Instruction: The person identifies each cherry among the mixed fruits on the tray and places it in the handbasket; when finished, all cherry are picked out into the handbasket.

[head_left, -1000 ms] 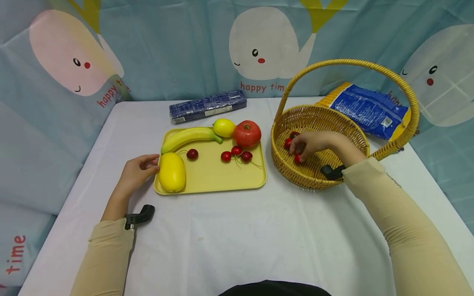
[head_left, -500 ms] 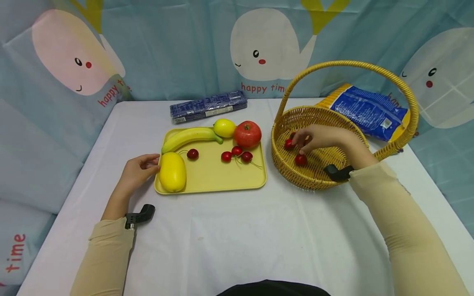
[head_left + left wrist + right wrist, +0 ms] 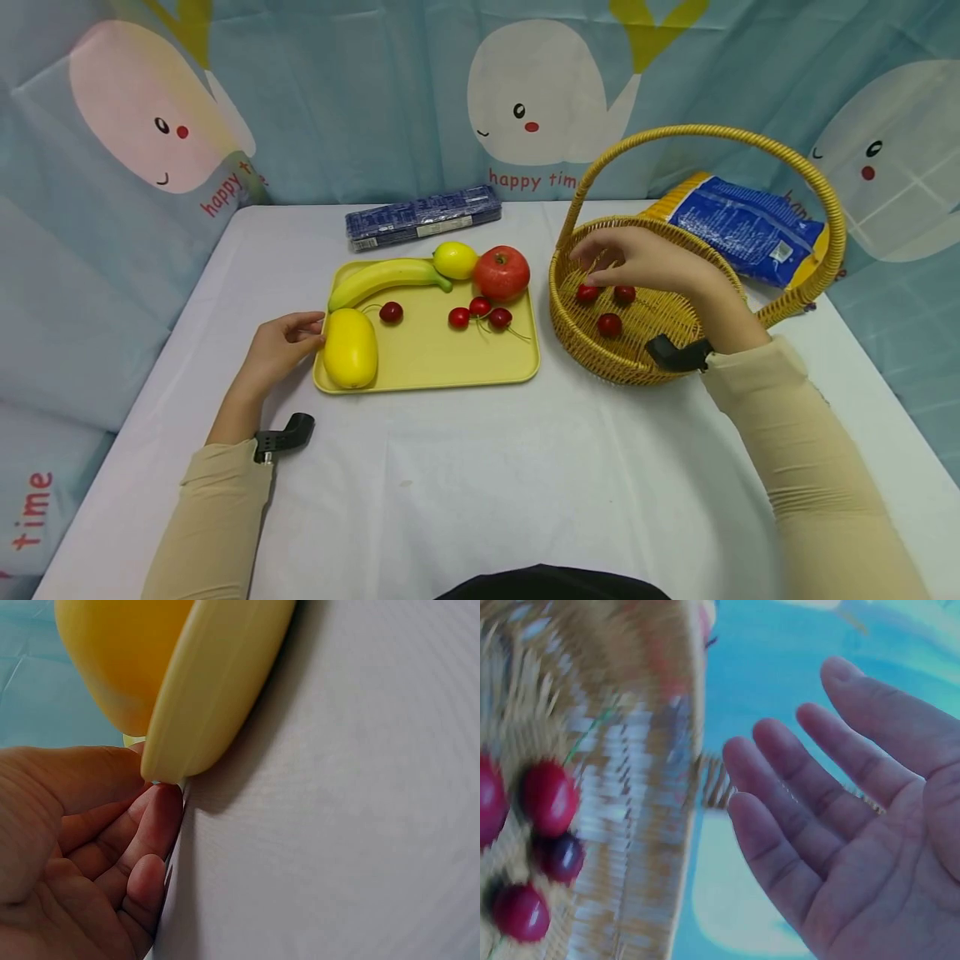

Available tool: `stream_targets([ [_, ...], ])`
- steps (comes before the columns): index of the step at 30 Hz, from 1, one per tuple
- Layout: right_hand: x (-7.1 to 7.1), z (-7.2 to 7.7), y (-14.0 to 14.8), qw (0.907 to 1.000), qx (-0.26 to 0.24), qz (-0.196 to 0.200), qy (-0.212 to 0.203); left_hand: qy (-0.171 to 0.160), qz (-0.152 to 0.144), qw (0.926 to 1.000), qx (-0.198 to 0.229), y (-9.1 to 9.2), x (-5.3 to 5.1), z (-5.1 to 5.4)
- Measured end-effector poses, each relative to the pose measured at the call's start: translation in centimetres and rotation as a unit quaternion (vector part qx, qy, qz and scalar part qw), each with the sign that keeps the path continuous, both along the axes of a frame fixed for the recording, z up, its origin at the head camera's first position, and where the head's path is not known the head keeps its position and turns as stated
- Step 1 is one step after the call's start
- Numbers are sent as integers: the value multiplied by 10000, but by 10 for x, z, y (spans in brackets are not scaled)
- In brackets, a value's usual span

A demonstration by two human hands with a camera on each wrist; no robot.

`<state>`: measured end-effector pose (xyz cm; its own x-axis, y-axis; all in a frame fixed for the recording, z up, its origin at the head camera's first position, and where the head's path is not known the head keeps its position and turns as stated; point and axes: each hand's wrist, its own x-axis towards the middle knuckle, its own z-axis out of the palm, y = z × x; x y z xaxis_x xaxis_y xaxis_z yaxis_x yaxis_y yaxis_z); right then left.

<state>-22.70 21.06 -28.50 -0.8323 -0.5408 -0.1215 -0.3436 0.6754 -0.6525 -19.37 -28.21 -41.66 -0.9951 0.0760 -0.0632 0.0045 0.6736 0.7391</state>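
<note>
My left hand (image 3: pixel 279 354) pinches the left rim of the yellow tray (image 3: pixel 427 367), with the thumb above and fingers below in the left wrist view. Beside it on the tray lies a smooth, yellow, oblong fruit (image 3: pixel 350 348). Over the wicker basket (image 3: pixel 592 354) my right hand (image 3: pixel 645 260) hovers, holding nothing. The right wrist view shows its fingers (image 3: pixel 780 847) relaxed and apart from the cherries. Several red cherries (image 3: pixel 610 325) lie on the basket's floor, partly covered by the hand in the head view.
The tray also bears a banana (image 3: pixel 390 279), a lemon (image 3: pixel 454 260), a red apple-like fruit (image 3: pixel 501 272) and several cherries (image 3: pixel 480 307). Behind stand a dark blue packet (image 3: pixel 423 218) and a blue-yellow bag (image 3: pixel 742 221). The basket's tall handle (image 3: pixel 705 131) arches above my right hand.
My right hand has lifted off a cherry in the basket and moved up and back, uncovering another cherry. The left hand and the tray have stayed in place.
</note>
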Motion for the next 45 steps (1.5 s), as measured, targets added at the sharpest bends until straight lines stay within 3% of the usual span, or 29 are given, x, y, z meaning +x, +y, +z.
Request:
stream_targets([
  [7, 3, 9, -44, 9968, -773, 123, 143, 63, -43, 10000, 58, -1, 0, -1],
  [12, 4, 10, -83, 9866, -1610, 204, 186, 27, -5, 10000, 18, -1, 0, -1],
  [19, 7, -4, -138, 9673, -2516, 148, 268, 53, -37, 9999, 102, -1, 1, 1],
  [27, 4, -31, -182, 9475, -3158, -272, -421, -6, -29, 10000, 26, -1, 0, 0],
  [31, -2, -49, -197, 9469, -3120, -439, -635, -20, -18, 10000, 49, -1, 0, 0],
  [37, -13, -82, -221, 9651, -2418, -722, -699, -69, 42, 10000, -18, -2, 0, -2],
  [45, -17, -108, -246, 9739, -1811, -1244, -576, -2, 0, 10000, 47, -1, 0, -1],
])
